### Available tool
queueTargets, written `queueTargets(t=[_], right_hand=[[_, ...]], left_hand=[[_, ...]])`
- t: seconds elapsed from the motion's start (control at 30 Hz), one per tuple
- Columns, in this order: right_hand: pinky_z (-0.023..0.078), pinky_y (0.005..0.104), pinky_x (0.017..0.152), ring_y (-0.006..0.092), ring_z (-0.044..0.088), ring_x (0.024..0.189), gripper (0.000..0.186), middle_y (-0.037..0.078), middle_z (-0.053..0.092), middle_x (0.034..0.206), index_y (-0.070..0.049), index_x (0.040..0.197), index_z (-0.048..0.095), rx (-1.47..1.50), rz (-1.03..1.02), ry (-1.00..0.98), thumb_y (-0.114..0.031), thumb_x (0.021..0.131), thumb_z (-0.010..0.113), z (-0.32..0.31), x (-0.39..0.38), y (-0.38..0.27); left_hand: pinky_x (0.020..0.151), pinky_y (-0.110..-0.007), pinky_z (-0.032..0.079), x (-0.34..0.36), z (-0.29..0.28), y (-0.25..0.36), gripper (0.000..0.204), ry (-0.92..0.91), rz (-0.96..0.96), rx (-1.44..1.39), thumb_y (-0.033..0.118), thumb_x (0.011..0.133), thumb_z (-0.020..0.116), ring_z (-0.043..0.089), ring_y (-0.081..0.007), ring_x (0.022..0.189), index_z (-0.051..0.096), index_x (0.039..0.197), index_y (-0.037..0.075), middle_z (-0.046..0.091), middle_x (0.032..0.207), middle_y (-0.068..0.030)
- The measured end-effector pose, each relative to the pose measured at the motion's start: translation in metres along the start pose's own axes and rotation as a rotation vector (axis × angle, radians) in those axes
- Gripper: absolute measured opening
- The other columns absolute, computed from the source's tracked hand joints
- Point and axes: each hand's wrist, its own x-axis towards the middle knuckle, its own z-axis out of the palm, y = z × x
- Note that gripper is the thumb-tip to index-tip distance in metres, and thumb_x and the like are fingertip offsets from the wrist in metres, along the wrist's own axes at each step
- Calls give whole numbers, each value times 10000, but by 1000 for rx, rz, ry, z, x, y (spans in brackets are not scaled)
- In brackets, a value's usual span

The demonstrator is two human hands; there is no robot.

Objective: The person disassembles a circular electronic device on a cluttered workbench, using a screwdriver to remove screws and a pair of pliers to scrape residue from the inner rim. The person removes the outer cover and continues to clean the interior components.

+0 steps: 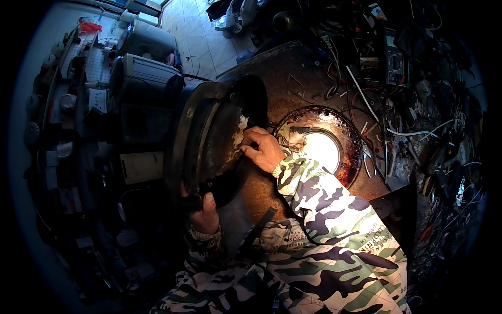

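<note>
A large dark round metal housing (212,138) stands tilted on its side, left of the workbench's middle. My left hand (206,215) grips its near lower edge, thumb up, with the other fingers partly hidden behind the rim. Against the inner face, beside a pale flaky patch (240,128), is my right hand (264,150). Its fingers are curled and pinched together; whatever lies between them is too small to make out. Just right of that hand lies a round base (353,149) with a scorched, reddish-brown rim, wires and a brightly lit centre.
The brown workbench (282,73) carries loose wires and pliers (366,157) right of the base. A multimeter (396,64) lies among cluttered tools and cables farther right. Grey appliances (149,76) and loaded shelves (68,104) stand on the left, mostly in shadow.
</note>
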Motion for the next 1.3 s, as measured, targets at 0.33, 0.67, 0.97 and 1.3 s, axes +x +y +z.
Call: queueTargets(t=[0.33,0.67,0.97,1.3], right_hand=[[499,343,744,230,639,800,218,162,668,1032,59,912,663,206,115,-52,-132,810,689,-5,-3,10],[488,283,769,130,603,835,201,77,689,896,39,974,667,202,249,-14,-120,852,662,-4,-2,10],[470,267,757,112,571,799,159,46,665,876,17,919,645,304,284,20,-128,853,659,1,-2,25],[477,288,641,133,578,692,158,68,643,777,32,871,643,131,320,66,-123,843,659,1,4,-2]], left_hand=[[996,-328,441,-2,-9,-10,623,-65,121,-3,273,978,609,518,-211,1206,352,1463,-22,494,1395,-129],[1008,-358,433,-1,-9,-14,612,-53,157,120,273,998,572,507,-228,1228,333,1467,-38,475,1419,-143],[1017,-355,431,-8,-11,-8,631,-50,122,192,298,1011,554,498,-240,1248,299,1493,-21,451,1442,-149],[1018,-381,431,-8,-10,5,638,-64,142,374,356,1032,490,500,-265,1251,285,1495,-34,435,1446,-178]])
